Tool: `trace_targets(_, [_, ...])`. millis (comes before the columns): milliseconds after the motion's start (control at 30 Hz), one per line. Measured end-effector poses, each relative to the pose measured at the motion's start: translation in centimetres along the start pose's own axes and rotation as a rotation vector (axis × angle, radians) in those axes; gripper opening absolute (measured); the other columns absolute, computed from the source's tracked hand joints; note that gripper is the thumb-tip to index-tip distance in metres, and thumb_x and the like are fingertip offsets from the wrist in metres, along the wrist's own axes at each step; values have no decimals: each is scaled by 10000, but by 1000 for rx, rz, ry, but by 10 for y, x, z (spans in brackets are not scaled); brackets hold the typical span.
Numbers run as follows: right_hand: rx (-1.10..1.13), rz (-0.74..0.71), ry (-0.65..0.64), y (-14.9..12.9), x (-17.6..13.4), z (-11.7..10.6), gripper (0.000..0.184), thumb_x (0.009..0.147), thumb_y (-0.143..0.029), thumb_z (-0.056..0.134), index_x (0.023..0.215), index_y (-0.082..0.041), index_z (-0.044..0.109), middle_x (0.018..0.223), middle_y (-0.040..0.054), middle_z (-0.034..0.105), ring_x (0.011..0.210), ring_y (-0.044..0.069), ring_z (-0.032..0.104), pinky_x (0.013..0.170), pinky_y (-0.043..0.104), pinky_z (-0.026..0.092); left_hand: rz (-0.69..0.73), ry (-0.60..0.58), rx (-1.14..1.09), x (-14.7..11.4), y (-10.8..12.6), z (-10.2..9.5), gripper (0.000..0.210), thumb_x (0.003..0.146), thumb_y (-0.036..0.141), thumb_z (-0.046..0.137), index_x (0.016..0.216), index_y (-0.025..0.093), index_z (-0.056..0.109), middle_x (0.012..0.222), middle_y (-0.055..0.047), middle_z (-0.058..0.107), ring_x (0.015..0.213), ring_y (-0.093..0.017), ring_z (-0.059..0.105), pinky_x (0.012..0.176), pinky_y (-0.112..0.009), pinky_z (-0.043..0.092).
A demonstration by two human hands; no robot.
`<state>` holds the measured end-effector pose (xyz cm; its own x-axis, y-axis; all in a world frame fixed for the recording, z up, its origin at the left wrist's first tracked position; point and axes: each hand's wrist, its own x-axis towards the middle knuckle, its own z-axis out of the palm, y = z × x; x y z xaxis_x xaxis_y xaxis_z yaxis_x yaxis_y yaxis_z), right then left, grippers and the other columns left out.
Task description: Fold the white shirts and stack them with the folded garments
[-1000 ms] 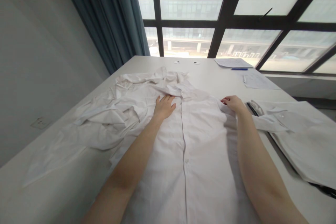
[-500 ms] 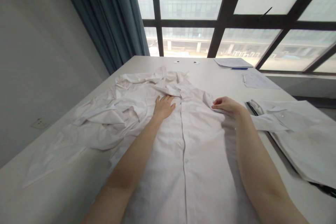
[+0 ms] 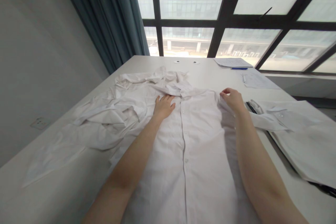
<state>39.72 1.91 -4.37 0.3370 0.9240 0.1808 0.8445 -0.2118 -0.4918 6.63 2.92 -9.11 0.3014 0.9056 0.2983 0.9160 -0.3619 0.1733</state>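
A white button-up shirt [image 3: 204, 140] lies front side up on the table, its button placket running toward me and its collar at the far end. My left hand [image 3: 164, 107] rests on the shirt's chest, left of the placket, with its fingers spread. At the right shoulder, my right hand [image 3: 231, 98] pinches the fabric between thumb and fingers. From there the right sleeve [image 3: 270, 121] stretches out past my forearm. More crumpled white cloth [image 3: 105, 122] is bunched to the left; I cannot tell where it parts from the shirt.
Folded white cloth on a dark-edged board [image 3: 309, 147] lies at the right. Papers [image 3: 232, 62] and a blue pen [image 3: 239, 68] are at the back right of the white table [image 3: 147, 63]. Windows stand behind, with a blue curtain [image 3: 110, 17] at left.
My right hand has moved outward and away from me with the pinched fabric, and the shirt's right shoulder is flatter and more spread. My left hand has stayed in place.
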Motion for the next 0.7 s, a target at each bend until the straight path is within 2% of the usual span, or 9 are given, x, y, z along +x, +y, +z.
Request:
trace_targets(100, [16,27,-60,2,1,4,288,879,-259,457,945,-147,714,945,118,733,672,174,643,696,295,462,-1,-4,5,0,0,0,376,950,327,437,1313,276,520,1352,-49,581,1271,-234,492,1155,-515,193])
trace_targets(167, [24,31,-112,3,0,7,267,859,-282,523,969,-136,717,894,105,737,594,152,618,646,278,459,-5,-12,8,1,1,0,382,948,329,436,1319,283,516,1357,-46,578,1275,-235,488,1158,-511,186])
trace_targets(267, [30,2,-178,4,-3,10,288,772,-320,665,988,-139,728,842,86,741,639,158,625,636,257,448,-12,-19,7,1,1,-1,386,947,330,434,1323,289,516,1356,-50,580,1273,-236,488,1158,-509,184])
trace_targets(367, [19,-31,-200,2,-5,13,188,722,-311,705,828,-162,748,739,55,727,683,176,625,645,253,429,-11,-19,2,1,1,-2,386,949,330,433,1323,286,515,1361,-53,577,1275,-233,486,1159,-510,182])
trace_targets(433, [2,-30,-142,1,-4,12,183,750,-331,666,778,-166,741,722,64,718,715,198,622,660,270,419,-13,-24,-1,1,1,-2,385,949,330,433,1324,293,513,1365,-48,576,1282,-229,481,1162,-505,175])
trace_targets(567, [-12,21,89,5,-3,7,317,852,-343,505,952,-144,731,899,147,719,851,253,618,743,325,426,-15,-29,-1,1,1,-2,386,950,329,434,1328,298,510,1375,-44,569,1294,-227,474,1164,-503,175])
trace_targets(700, [14,25,229,9,-4,6,349,844,-261,452,1036,-105,699,996,185,687,895,263,617,831,356,440,-12,-24,8,1,0,0,399,954,328,428,1344,284,499,1408,-53,542,1314,-230,460,1162,-513,176])
